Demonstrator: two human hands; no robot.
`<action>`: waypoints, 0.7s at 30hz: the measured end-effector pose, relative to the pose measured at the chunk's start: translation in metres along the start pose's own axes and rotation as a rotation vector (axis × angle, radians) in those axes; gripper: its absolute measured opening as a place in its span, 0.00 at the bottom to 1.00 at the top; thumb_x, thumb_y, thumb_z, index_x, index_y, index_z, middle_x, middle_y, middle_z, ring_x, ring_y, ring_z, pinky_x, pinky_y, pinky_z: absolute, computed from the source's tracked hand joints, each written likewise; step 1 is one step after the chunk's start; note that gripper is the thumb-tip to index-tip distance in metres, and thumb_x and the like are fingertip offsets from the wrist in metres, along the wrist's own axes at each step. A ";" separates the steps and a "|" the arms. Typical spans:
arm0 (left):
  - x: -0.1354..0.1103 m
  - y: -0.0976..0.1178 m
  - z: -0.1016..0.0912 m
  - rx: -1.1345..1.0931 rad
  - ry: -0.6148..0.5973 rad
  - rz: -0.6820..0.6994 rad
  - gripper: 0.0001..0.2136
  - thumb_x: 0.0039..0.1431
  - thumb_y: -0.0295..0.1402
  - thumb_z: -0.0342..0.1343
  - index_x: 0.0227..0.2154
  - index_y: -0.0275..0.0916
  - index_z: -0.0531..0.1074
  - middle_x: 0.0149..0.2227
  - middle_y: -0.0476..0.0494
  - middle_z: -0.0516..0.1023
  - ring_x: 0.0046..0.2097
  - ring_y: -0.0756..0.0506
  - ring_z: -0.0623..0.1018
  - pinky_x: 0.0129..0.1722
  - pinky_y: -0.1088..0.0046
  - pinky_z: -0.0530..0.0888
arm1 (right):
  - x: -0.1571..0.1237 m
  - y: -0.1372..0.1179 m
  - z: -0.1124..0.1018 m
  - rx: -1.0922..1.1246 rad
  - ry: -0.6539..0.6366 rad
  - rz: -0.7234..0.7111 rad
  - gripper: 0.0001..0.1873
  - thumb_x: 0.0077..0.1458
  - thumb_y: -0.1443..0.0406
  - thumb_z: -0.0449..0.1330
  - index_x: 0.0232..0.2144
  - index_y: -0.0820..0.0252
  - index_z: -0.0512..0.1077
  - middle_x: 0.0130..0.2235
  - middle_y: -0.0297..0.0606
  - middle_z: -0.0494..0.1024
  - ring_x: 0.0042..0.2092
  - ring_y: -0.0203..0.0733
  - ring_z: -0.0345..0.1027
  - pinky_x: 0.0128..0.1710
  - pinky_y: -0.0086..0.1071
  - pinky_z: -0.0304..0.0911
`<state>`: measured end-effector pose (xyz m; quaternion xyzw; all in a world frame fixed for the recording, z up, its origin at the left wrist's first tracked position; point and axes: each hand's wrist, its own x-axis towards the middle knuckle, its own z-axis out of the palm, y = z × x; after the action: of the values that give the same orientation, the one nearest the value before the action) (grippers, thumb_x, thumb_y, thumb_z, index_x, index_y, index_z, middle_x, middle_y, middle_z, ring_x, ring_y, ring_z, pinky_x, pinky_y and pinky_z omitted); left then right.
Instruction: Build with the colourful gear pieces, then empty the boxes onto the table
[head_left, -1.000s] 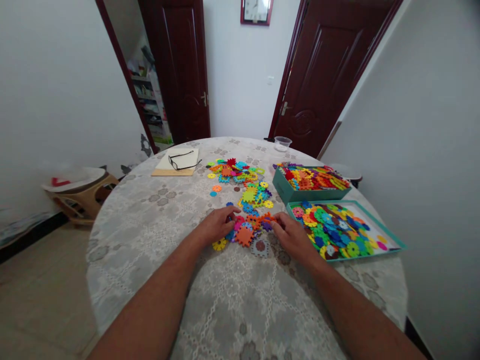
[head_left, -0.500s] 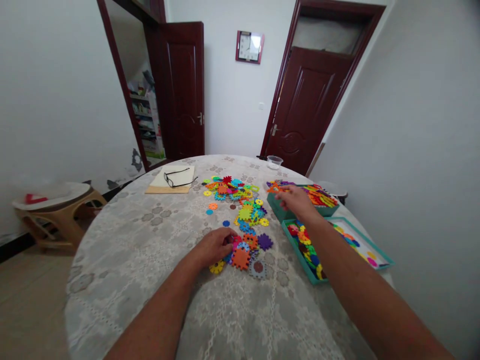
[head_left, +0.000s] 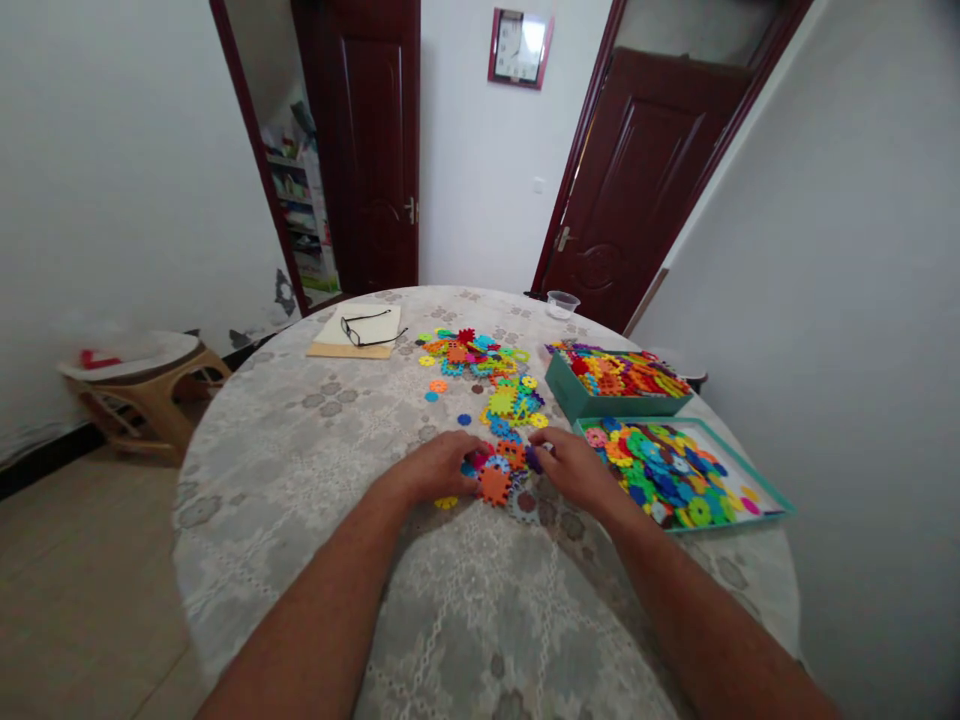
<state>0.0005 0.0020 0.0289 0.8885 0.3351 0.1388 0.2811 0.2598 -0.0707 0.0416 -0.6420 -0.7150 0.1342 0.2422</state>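
Note:
My left hand point(head_left: 439, 467) rests curled on the left side of a small cluster of joined plastic gear pieces point(head_left: 499, 470) on the round table point(head_left: 315, 480). An orange piece point(head_left: 494, 486) lies at the cluster's front. My right hand point(head_left: 574, 468) is at the cluster's right side, fingers pinched on a purple piece point(head_left: 533, 459). More loose coloured pieces point(head_left: 487, 370) spread behind the cluster toward the table's middle.
Two teal trays of coloured pieces lie to the right, one nearer point(head_left: 750, 505) and one farther point(head_left: 570, 395). Glasses point(head_left: 367, 326) lie on a notebook at the far left. A clear cup point(head_left: 562, 304) stands at the far edge. A stool point(head_left: 146, 395) stands left of the table.
My right hand came back from the far teal tray to the cluster in front of me. The left hand stayed on the cluster. The camera tilted down a little.

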 end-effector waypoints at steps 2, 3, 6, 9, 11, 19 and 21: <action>0.001 0.000 0.003 0.021 -0.004 0.010 0.26 0.50 0.37 0.69 0.54 0.47 0.77 0.50 0.41 0.81 0.50 0.38 0.79 0.53 0.59 0.73 | -0.011 0.001 0.008 -0.053 -0.049 -0.017 0.14 0.63 0.68 0.56 0.47 0.58 0.78 0.49 0.43 0.81 0.52 0.46 0.74 0.55 0.37 0.64; 0.001 0.000 0.003 0.021 0.002 0.015 0.25 0.51 0.38 0.69 0.53 0.47 0.78 0.50 0.41 0.81 0.50 0.38 0.78 0.54 0.60 0.73 | -0.014 0.003 0.011 -0.080 -0.039 -0.013 0.15 0.63 0.68 0.56 0.49 0.59 0.77 0.50 0.44 0.80 0.53 0.46 0.73 0.55 0.36 0.64; 0.001 0.002 0.005 0.006 0.032 0.022 0.22 0.53 0.40 0.68 0.52 0.47 0.78 0.49 0.42 0.81 0.51 0.38 0.78 0.54 0.61 0.72 | -0.017 0.011 0.020 -0.189 0.053 0.040 0.20 0.63 0.68 0.57 0.57 0.61 0.72 0.59 0.51 0.74 0.59 0.49 0.69 0.58 0.38 0.63; 0.001 0.004 0.006 0.024 0.037 0.003 0.23 0.52 0.43 0.69 0.52 0.47 0.78 0.49 0.42 0.80 0.52 0.37 0.77 0.54 0.62 0.72 | -0.015 0.018 0.023 -0.230 0.079 0.082 0.25 0.65 0.67 0.56 0.62 0.64 0.68 0.63 0.56 0.70 0.62 0.53 0.66 0.59 0.40 0.62; 0.002 0.006 0.007 0.054 0.031 0.002 0.27 0.51 0.47 0.71 0.54 0.47 0.77 0.50 0.41 0.79 0.52 0.37 0.77 0.54 0.62 0.71 | -0.013 0.022 0.024 -0.206 0.061 0.108 0.26 0.65 0.66 0.56 0.64 0.66 0.67 0.61 0.56 0.72 0.62 0.53 0.67 0.61 0.41 0.61; 0.002 0.009 0.010 0.140 -0.010 0.062 0.26 0.50 0.45 0.72 0.52 0.48 0.76 0.48 0.42 0.76 0.50 0.38 0.75 0.50 0.64 0.70 | -0.014 0.029 0.017 -0.095 0.003 0.129 0.26 0.61 0.61 0.62 0.60 0.63 0.72 0.51 0.49 0.78 0.52 0.48 0.73 0.56 0.37 0.63; 0.003 0.011 0.010 0.131 -0.016 0.060 0.24 0.51 0.44 0.71 0.51 0.47 0.76 0.48 0.42 0.76 0.50 0.38 0.74 0.49 0.65 0.70 | -0.015 0.029 0.016 -0.089 -0.030 0.102 0.22 0.61 0.61 0.62 0.56 0.62 0.75 0.50 0.47 0.78 0.52 0.47 0.72 0.55 0.36 0.63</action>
<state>0.0123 -0.0069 0.0275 0.9157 0.3143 0.1181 0.2207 0.2772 -0.0791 0.0113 -0.6856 -0.6902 0.1239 0.1956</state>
